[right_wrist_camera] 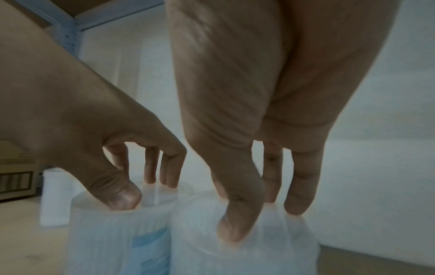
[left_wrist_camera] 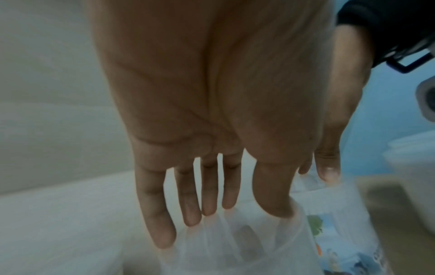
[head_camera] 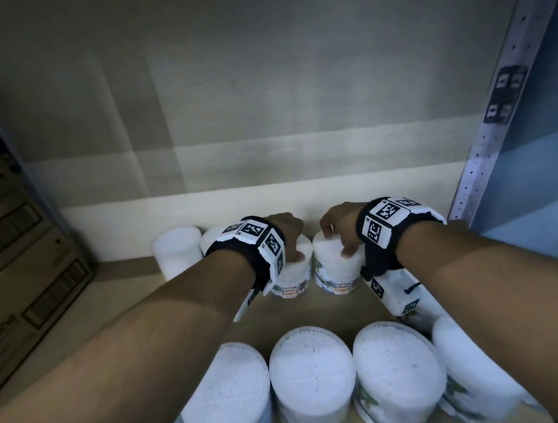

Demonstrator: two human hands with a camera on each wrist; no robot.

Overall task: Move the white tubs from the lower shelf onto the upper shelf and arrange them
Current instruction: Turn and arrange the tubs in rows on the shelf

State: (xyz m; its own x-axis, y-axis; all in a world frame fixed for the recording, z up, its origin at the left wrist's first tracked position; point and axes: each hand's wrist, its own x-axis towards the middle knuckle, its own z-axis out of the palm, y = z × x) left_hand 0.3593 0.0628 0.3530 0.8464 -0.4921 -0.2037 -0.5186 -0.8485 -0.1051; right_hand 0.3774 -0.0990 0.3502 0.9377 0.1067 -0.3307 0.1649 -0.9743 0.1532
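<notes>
1. Left hand (head_camera: 287,234) over the top of a round white plastic tub with a printed cotton-bud label (head_camera: 294,271), thumb on the near rim and fingers (left_wrist_camera: 162,214) reaching down to the far rim, gripping it from above.
2. Right hand (head_camera: 340,230) over a second white labelled tub (head_camera: 337,267), thumb (right_wrist_camera: 237,219) pressed on the near side, fingers down behind the far edge, gripping it from above.
3. Both held tubs upright on the brown shelf board (head_camera: 333,312), side by side and touching or nearly so, toward the far part of the board.
4. Further left, against the pale back wall (head_camera: 260,110), two more white tubs (head_camera: 178,253), partly hidden behind the left wrist.
5. Near edge of the view: a row of four white tubs (head_camera: 310,363) packed side by side, tops full of white cotton tips; level relative to the board not clear.
6. Black wristbands with white tag-marked blocks (head_camera: 256,241) on both wrists.
7. Brown cardboard boxes (head_camera: 12,273) stacked at far left; perforated grey metal shelf post (head_camera: 489,127) at right, carrying a dark tag plate.
</notes>
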